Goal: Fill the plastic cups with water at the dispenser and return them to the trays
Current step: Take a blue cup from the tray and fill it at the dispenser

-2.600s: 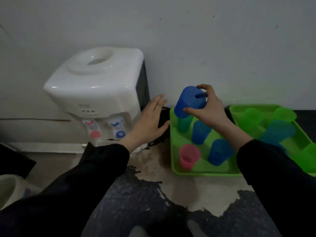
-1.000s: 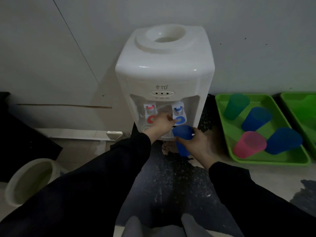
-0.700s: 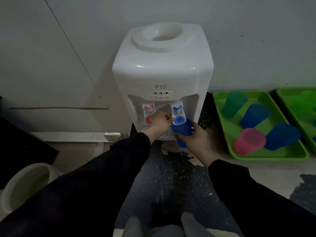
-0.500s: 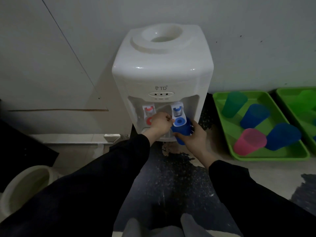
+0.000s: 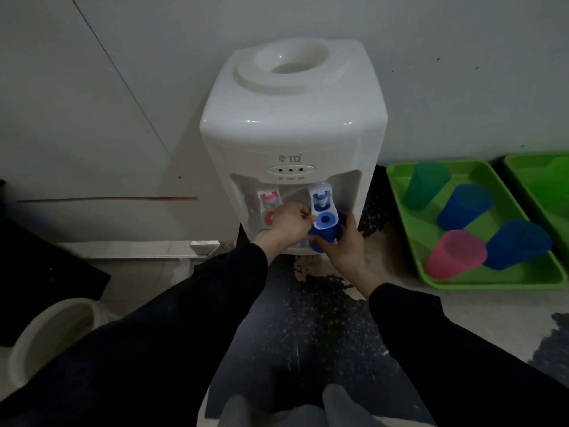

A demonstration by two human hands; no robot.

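A white water dispenser (image 5: 292, 124) stands against the wall, with a red tap (image 5: 271, 211) and a blue tap (image 5: 323, 215). My right hand (image 5: 348, 251) holds a blue cup (image 5: 321, 238) directly under the blue tap. My left hand (image 5: 289, 223) has its fingers curled and touches the left edge of the blue tap lever. The cup's inside is hidden. To the right a green tray (image 5: 409, 241) carries a green cup (image 5: 426, 186), two blue cups (image 5: 465, 206) (image 5: 517, 245) and a pink cup (image 5: 455, 254).
A second green tray (image 5: 535, 180) lies at the far right edge. A pale round bucket (image 5: 52, 334) sits on the floor at lower left, beside a dark object (image 5: 40, 272). The floor under the dispenser is dark and patchy. My feet show at the bottom.
My right hand lifted the blue cup from a stack in the tray and carried it left to the dispenser, then raised it under the blue tap. My left hand reached the tap lever.
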